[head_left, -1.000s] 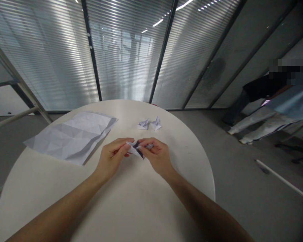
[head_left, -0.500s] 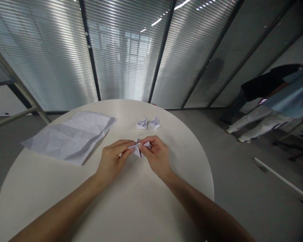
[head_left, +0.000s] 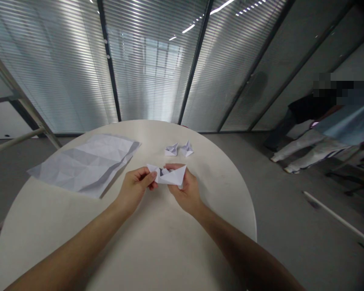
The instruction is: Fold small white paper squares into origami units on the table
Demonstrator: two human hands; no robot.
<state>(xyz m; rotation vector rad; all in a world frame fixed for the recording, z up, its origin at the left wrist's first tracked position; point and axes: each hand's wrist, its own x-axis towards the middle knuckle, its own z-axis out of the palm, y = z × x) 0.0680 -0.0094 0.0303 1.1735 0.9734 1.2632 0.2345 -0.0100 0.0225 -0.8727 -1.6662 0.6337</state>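
Blinds [head_left: 157, 81] back the white desk [head_left: 154, 250]; over it, my left grip [head_left: 133, 188] pinches one end of the folded paper [head_left: 174, 178], my right grip [head_left: 187, 194] supports the other. Light, even pressure should spare the creases.

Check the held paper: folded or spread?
Folded: the held paper shows angled flaps and pointed corners between the left hand and right hand.

Table [head_left: 165, 242]: round, white, pale top extending beneath both grips. Creased white paper [head_left: 87, 163] lies flat-spread to the left of the left grip [head_left: 132, 186], its outer corner projecting past the rim. Ahead of the right grip [head_left: 187, 190], a left folded paper [head_left: 171, 152] and a right folded paper [head_left: 187, 152] sit side by side, well apart from the creased sheet.
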